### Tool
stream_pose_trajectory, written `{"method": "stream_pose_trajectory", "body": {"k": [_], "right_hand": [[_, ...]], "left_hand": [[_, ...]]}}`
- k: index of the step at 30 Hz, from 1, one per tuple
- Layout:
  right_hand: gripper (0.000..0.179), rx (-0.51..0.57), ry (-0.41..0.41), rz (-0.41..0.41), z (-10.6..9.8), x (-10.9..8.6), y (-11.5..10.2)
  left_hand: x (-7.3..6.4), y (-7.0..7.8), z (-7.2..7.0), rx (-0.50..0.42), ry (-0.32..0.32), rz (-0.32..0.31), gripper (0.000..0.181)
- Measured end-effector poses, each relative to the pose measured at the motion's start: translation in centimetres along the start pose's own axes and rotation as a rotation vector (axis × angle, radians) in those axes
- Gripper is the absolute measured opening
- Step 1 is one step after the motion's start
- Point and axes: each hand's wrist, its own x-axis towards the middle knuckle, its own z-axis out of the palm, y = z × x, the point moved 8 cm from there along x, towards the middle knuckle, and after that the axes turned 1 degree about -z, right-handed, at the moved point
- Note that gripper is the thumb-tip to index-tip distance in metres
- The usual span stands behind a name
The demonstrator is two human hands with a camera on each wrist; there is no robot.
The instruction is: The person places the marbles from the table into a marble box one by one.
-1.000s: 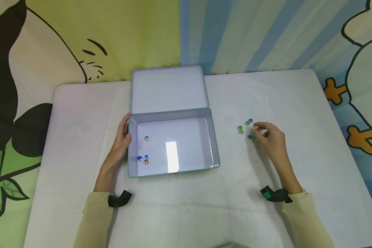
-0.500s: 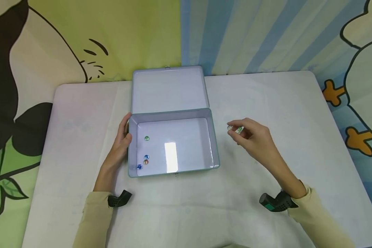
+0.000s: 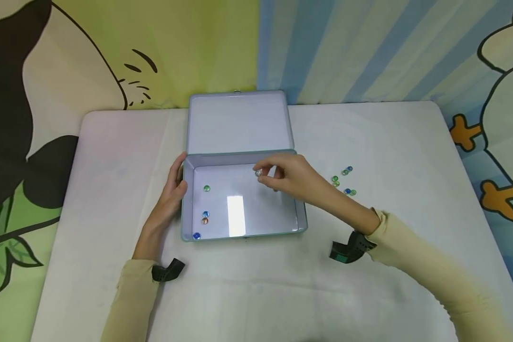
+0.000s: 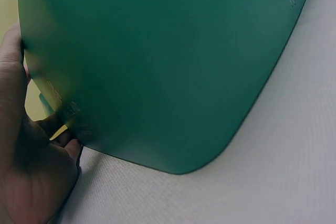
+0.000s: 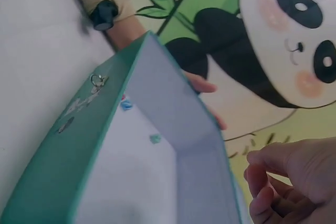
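Observation:
A shallow tin box [image 3: 244, 233], green outside and pale lilac inside, stands with its lid [image 3: 241, 122] folded back. My left hand [image 3: 166, 202] rests against its left wall, fingers mostly straight; the left wrist view shows it beside the green outer wall [image 4: 168, 77]. Over the box, thumb and fingertips of my right hand [image 3: 288, 175] pinch a clear marble [image 3: 258, 173]. That marble cannot be made out in the right wrist view. On the box floor lie a green marble [image 3: 207, 188], an orange marble [image 3: 204, 221], a light-blue marble [image 3: 205, 214] and a dark-blue marble [image 3: 196, 235].
Several marbles lie on the white tabletop right of the box, among them a blue marble [image 3: 347, 191] and a green marble [image 3: 335, 178]. A metal clasp [image 5: 97, 81] hangs on the box's front wall. A printed curtain [image 3: 213, 52] borders the table's back.
My right hand has gone from the loose marbles leftward to above the box, carrying the clear marble. Inside, the dark-blue marble has rolled toward the front left corner. My left hand stays at the wall.

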Motion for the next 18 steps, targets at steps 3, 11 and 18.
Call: {"method": "stream_pose_trajectory", "body": {"k": [3, 11, 18], "right_hand": [[0.021, 0.031, -0.113, 0.03, 2.3, 2.6, 0.4], [0.018, -0.001, -0.344, 0.106, 8.5, 7.4, 2.1], [0.016, -0.038, -0.362, 0.14, 10.2, 9.3, 3.1]], "left_hand": [[0.1, 0.1, 0.1, -0.005, 0.0, 0.003, 0.086], [-0.2, -0.1, -0.1, -0.021, 0.007, -0.007, 0.082], [0.1, 0.0, 0.2, -0.02, -0.002, -0.004, 0.082]]}}
